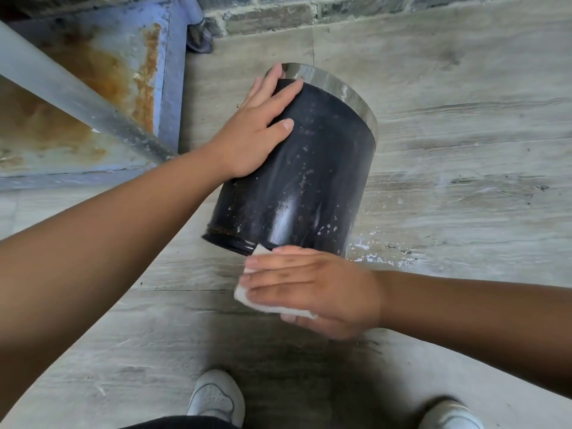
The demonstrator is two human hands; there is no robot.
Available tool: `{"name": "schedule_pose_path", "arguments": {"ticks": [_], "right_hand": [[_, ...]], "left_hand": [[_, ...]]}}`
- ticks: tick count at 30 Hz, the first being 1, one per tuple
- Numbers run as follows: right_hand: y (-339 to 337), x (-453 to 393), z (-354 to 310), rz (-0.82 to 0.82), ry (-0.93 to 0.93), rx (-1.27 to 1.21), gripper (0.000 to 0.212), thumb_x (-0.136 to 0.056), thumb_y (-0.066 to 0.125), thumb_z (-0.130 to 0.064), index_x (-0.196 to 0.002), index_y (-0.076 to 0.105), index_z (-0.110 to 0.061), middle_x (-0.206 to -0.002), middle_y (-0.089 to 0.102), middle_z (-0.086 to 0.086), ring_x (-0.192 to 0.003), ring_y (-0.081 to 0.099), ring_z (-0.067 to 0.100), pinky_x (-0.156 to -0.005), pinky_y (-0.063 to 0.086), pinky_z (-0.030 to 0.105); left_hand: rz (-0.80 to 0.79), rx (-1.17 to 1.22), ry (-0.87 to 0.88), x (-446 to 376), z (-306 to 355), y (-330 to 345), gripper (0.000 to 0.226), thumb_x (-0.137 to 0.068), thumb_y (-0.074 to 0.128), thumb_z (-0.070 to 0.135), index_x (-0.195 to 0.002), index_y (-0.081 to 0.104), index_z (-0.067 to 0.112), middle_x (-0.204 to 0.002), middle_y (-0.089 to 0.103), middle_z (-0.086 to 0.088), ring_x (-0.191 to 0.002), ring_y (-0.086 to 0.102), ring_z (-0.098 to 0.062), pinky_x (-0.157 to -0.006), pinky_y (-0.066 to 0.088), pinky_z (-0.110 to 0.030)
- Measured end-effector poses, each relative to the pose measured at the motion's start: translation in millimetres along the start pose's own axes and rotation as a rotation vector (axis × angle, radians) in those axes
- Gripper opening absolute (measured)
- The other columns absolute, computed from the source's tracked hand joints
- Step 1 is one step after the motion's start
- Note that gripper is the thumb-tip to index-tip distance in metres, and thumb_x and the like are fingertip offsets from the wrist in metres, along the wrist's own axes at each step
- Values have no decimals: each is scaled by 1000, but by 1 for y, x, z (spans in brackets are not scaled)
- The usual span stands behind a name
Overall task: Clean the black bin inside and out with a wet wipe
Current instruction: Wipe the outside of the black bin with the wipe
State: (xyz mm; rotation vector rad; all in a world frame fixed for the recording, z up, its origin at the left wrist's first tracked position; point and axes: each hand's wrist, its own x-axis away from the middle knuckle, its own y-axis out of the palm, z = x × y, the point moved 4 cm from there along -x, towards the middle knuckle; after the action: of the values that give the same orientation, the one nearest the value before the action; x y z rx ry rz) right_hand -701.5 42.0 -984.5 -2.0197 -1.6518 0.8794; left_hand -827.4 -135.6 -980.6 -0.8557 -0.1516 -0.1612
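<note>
The black bin point(309, 168) is tilted with its silver-rimmed mouth pointing away from me and its base toward me; pale specks of dirt cover its side. My left hand point(257, 131) lies flat on the bin's upper left side, fingers reaching the rim, holding it. My right hand point(312, 289) sits at the bin's base end with fingers flat, pressing a folded white wet wipe point(247, 292) against the bottom. The inside of the bin is hidden.
A rusty blue metal frame point(167, 88) with a grey bar point(62, 94) stands at the left. A brick wall point(309, 10) runs along the back. The grey tiled floor point(464, 150) has white specks right of the bin. My white shoes point(216, 397) are at the bottom.
</note>
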Motion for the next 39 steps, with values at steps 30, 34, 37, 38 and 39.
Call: {"name": "schedule_pose_path", "arguments": {"ticks": [30,34,37,38,39], "right_hand": [[14,12,-12,-23,104,-140,29,-92,61,-11,-118,69,-2,-125,69,12,-124,60,24,-108,44,36],[-23,37,20,493,573,-766,29,-93,48,-12,-114,67,-9,-108,76,-5,-101,69,8,-82,52,18],[-61,45,65,839,647,-702,33,-98,41,-13,-126,58,-11,-110,74,-12,-109,65,8,-92,49,23],[-73,43,77,842,634,-573,35,-101,37,-11,-131,56,-9,-123,70,-7,-121,59,10,-104,44,26],[-81,40,89,798,628,-441,37,-103,35,-10,-136,53,-5,-136,62,1,-134,50,14,-114,36,28]], "left_hand": [[151,314,-219,13,-66,17,57,-91,38,34,-148,28,35,-159,20,0,-146,10,-7,-120,9,-34],[182,234,-269,23,-75,18,59,-95,39,37,-151,23,27,-159,21,5,-144,16,-6,-117,10,-24],[186,228,-288,31,-78,24,60,-97,39,39,-152,18,29,-159,18,10,-143,16,-2,-110,10,-15],[188,232,-294,32,-77,25,60,-97,38,41,-152,17,30,-159,18,11,-143,16,-2,-111,10,-16],[191,236,-298,32,-75,27,61,-96,38,43,-152,16,31,-159,18,11,-143,16,-3,-113,11,-19]]}}
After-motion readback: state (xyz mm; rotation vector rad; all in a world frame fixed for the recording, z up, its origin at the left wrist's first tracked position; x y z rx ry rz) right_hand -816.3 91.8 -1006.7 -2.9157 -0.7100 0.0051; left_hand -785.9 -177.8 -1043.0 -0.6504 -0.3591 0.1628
